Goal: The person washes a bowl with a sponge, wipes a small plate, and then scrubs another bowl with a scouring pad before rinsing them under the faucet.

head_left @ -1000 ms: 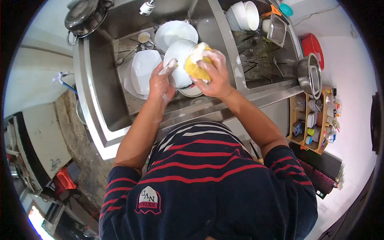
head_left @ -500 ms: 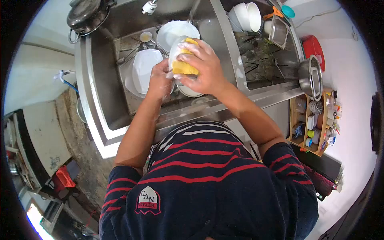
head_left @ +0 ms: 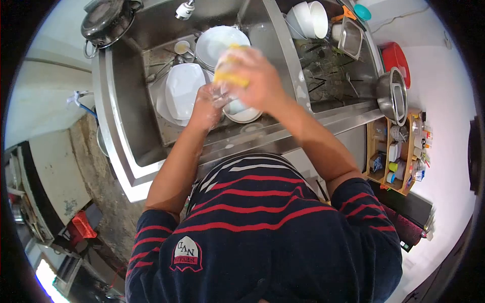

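"The grip?"
"Right hand point(head_left: 257, 78) curled over a yellow sponge point(head_left: 231, 79). Left hand point(head_left: 207, 107) bent; its hold is hidden, can't tell."
"Step?"
"Scrubbing, I'd judge; calls for steady left support."
"Sponge's direction, long axis?"
"Too blurred. It's over the sink point(head_left: 129, 96), near white plates point(head_left: 220, 40)."

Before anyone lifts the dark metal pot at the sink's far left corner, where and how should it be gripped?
Probably two-handed: left hand on the near-left loop handle from the left, right hand on the far-right handle from the right. They jut from opposite sides of the pot's round body, so gripping both should steady it.
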Demonstrator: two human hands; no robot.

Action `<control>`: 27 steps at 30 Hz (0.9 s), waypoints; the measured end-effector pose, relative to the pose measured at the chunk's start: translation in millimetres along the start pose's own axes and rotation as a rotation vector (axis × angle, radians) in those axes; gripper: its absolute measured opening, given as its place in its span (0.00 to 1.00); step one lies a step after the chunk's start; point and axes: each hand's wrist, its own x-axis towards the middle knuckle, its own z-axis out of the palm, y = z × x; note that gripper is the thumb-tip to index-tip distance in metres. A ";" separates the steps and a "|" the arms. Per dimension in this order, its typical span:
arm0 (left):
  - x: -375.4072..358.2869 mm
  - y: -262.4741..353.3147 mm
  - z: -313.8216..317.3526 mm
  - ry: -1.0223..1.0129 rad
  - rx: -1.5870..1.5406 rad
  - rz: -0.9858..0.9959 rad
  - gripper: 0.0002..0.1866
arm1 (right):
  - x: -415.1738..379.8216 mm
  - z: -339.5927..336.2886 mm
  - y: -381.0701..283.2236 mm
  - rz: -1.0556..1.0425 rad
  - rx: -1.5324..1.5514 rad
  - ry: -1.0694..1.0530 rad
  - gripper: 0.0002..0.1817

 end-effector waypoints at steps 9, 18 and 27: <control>-8.6 27.3 16.2 0.019 -0.160 -0.060 0.17 | -53.8 40.0 50.7 1.652 1.681 0.516 0.22; -11.5 26.4 21.2 -0.063 -0.188 -0.246 0.22 | -30.3 11.4 61.2 1.450 1.063 0.393 0.23; -12.2 20.0 6.1 0.018 -0.342 -0.298 0.22 | -5.8 -16.3 -1.0 0.222 0.109 0.068 0.15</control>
